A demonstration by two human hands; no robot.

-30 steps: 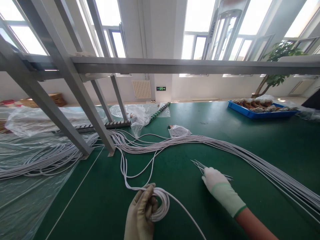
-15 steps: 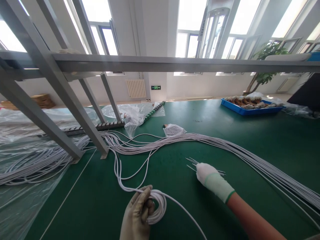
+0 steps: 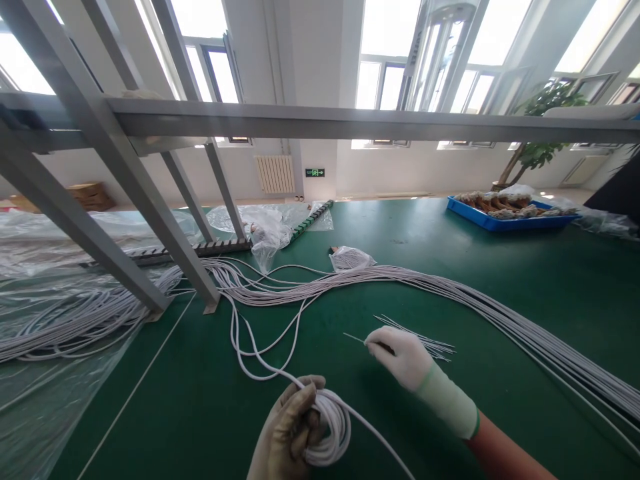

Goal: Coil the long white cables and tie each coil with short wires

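My left hand (image 3: 295, 427), in a worn pale glove, is closed around a small coil of white cable (image 3: 334, 430) near the bottom middle. From the coil, loose cable runs up to the left and another length trails down to the right. My right hand (image 3: 403, 357), in a white glove with a green-edged cuff, pinches one thin wire tie (image 3: 354, 338) that points left from the fingertips. Just behind that hand, a loose bunch of the same thin ties (image 3: 425, 341) lies on the green table (image 3: 200, 413).
A long bundle of white cables (image 3: 450, 287) arcs across the table. Grey metal frame posts (image 3: 150, 207) stand at left, with a crossbar (image 3: 350, 121) overhead. A plastic bag (image 3: 351, 259) lies behind the bundle; a blue tray (image 3: 510, 223) sits at back right.
My right hand has come away from the bunch of ties, moving left and slightly down with one tie between its fingers. My left hand and the coil have shifted a little right.
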